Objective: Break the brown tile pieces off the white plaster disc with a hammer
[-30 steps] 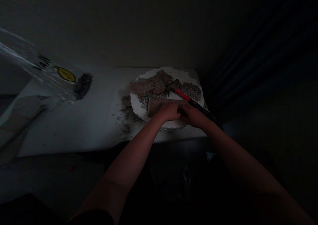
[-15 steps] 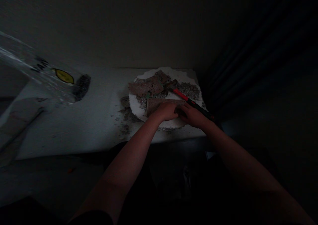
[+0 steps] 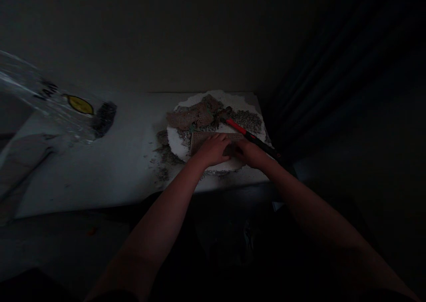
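My left hand [image 3: 214, 151] lies over a brown perforated sheet [image 3: 198, 138], its fingers stretched out and its thumb apart. Close beside it, my right hand [image 3: 251, 154] is closed, with bent fingers against a small dark brown piece [image 3: 229, 150] between the two hands. Its kind is too dark to tell. Beneath everything is a round, rough-edged white slab [image 3: 175, 146]. Behind my right hand lies a hammer [image 3: 251, 137] with a red and black handle, its head beside crumpled brown mesh [image 3: 189, 117]. Grey gravel [image 3: 248, 120] is scattered on the slab's right side.
The slab stands on a pale table [image 3: 116, 160] against a wall. Loose grey debris [image 3: 163, 157] lies left of it. A clear plastic bag [image 3: 60, 102] with a yellow print is at the far left. Dark folded fabric [image 3: 333, 71] hangs on the right.
My left hand has its fingers spread further forward over the perforated sheet. The dark piece shows more clearly between both hands. The view has shifted slightly right.
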A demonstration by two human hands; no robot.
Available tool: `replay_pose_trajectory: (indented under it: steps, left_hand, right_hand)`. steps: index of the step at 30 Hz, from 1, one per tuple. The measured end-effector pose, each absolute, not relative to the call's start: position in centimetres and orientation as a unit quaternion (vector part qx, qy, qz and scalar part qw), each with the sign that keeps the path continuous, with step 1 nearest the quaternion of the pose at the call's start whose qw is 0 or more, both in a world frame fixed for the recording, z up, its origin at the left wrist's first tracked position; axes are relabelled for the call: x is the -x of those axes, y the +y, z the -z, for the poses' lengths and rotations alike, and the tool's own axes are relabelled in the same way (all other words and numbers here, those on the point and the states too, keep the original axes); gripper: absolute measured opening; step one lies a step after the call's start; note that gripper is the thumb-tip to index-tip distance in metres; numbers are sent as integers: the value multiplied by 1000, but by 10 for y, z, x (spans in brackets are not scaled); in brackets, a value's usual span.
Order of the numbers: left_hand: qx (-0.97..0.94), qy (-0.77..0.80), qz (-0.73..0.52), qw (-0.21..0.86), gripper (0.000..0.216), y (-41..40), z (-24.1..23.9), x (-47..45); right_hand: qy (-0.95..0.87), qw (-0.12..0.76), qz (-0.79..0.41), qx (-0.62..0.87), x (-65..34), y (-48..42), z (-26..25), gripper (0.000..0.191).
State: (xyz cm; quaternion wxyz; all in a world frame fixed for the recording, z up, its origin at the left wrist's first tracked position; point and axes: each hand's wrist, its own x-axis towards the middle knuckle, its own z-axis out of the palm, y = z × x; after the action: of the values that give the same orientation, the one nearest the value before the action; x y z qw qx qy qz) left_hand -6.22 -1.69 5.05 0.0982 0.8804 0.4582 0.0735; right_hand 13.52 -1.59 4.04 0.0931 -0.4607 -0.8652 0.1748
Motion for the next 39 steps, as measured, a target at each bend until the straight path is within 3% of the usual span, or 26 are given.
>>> replay_pose_trajectory:
  steps: [7,30,39]
  left_hand:
    - [-882,457,-62,99,44,-18,-50,62]
    - [-881,462,-57,82,48,-19,-45,60]
    - [-882,459,-62,86,49,-17,-43,61]
  right_hand:
    - [-863,76,-197,458,-133,-6,-46,7]
    - [-856,-26,-160,490,-115,-2,-54,22]
    - [-860,9,-177,478,-119,-3,-55,21]
